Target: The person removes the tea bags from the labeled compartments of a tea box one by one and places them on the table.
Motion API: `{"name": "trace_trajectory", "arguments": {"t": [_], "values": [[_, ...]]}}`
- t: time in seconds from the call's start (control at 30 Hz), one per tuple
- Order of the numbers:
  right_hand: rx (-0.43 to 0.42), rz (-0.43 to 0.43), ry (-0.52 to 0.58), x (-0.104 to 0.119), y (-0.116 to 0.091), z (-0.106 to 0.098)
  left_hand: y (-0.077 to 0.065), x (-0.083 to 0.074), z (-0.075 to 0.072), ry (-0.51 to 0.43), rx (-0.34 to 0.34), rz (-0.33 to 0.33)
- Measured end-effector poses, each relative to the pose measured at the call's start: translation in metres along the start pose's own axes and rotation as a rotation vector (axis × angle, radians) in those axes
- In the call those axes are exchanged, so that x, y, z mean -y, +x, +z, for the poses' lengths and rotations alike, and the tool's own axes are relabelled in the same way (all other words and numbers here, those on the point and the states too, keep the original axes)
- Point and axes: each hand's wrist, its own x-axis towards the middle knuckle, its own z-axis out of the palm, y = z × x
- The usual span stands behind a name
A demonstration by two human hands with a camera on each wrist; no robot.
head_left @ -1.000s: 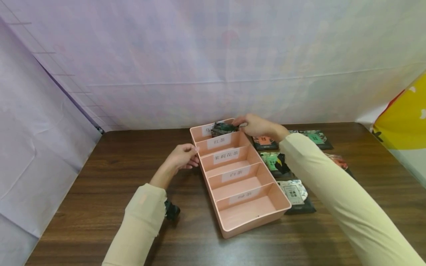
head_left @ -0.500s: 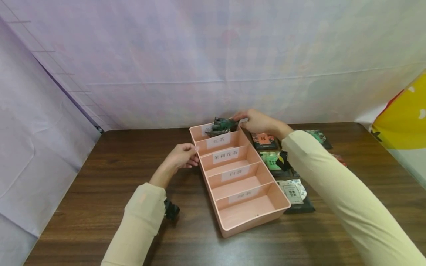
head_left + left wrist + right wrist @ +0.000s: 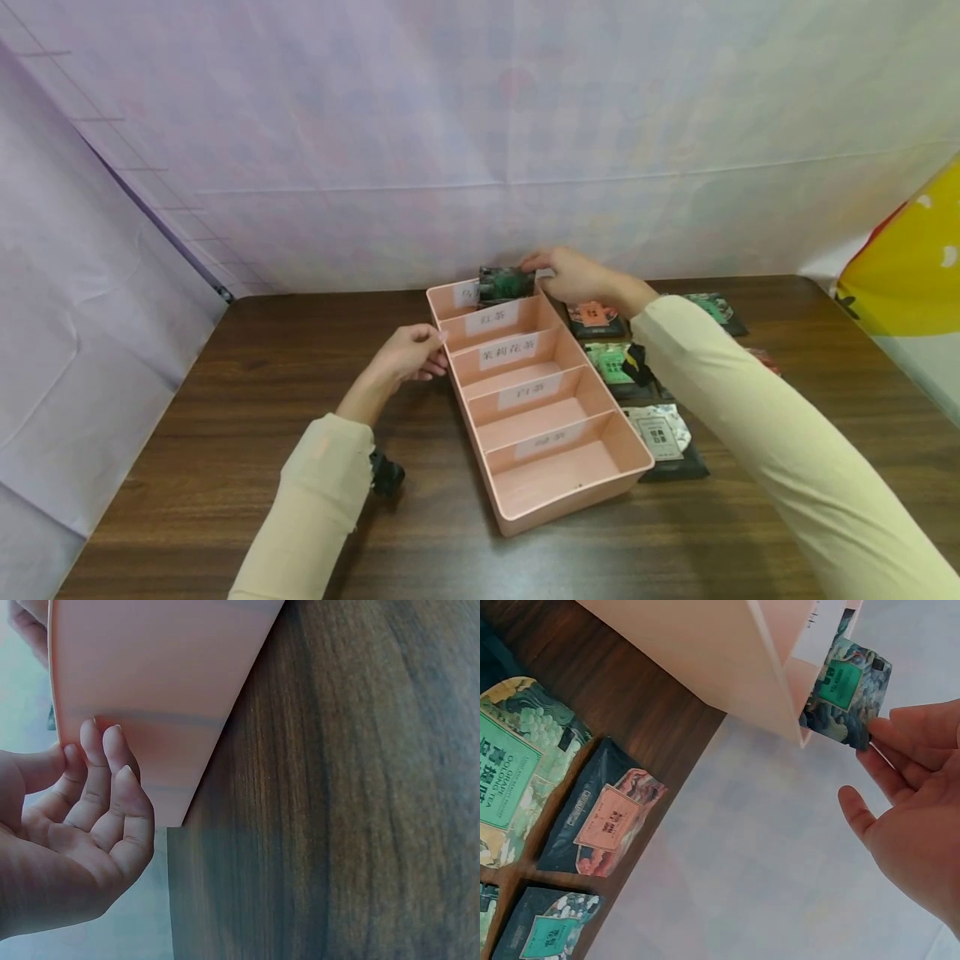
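Observation:
A pink divided storage box (image 3: 570, 505) with paper labels on its partitions stands at a slant on the table. My left hand (image 3: 411, 354) pinches its left rim between thumb and forefinger; in the left wrist view the other fingers curl loosely beside the wall. A dark tea sachet with a green label (image 3: 841, 684) stands in the farthest compartment, its upper part above the rim. My right hand (image 3: 573, 275) touches the sachet's edge with its fingertips, the thumb (image 3: 855, 810) apart from it. More dark packaging in that compartment is mostly hidden.
To the box's right lie several tea sachets: one with an orange label (image 3: 594, 315), a light green one (image 3: 615, 364), a silver-white one (image 3: 662, 437) and a green one (image 3: 712, 308). The right sleeve partly covers others. A pale curtain (image 3: 360, 167) hangs behind the table (image 3: 247, 433).
The green-labelled sachet has risen from lying low to standing upright in the far compartment, its label now facing forward. My right hand has shifted slightly; my left hand keeps its place on the rim.

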Motion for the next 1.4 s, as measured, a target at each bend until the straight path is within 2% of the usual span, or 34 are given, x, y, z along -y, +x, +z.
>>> {"name": "trace_trajectory", "arguments": {"t": [0.17, 0.4, 0.57, 0.97, 1.17, 1.4], "values": [[-0.041, 0.002, 0.030, 0.004, -0.003, -0.005, 0.000, 0.000, 0.000, -0.002, -0.001, 0.007], [-0.093, -0.090, -0.016, 0.006, -0.006, -0.016, 0.000, 0.001, 0.000, 0.004, -0.006, 0.001], [-0.137, -0.110, -0.013, 0.008, -0.009, -0.026, 0.001, 0.001, 0.000, 0.006, -0.005, -0.009], [-0.158, -0.077, -0.011, 0.012, -0.027, -0.045, 0.001, 0.001, -0.001, 0.003, 0.000, 0.000], [-0.175, -0.071, -0.002, 0.007, -0.039, -0.052, 0.002, 0.003, 0.000, 0.006, -0.003, 0.006], [-0.183, -0.016, -0.007, -0.002, -0.056, -0.061, 0.002, 0.003, 0.000, 0.010, -0.004, 0.008]]}}
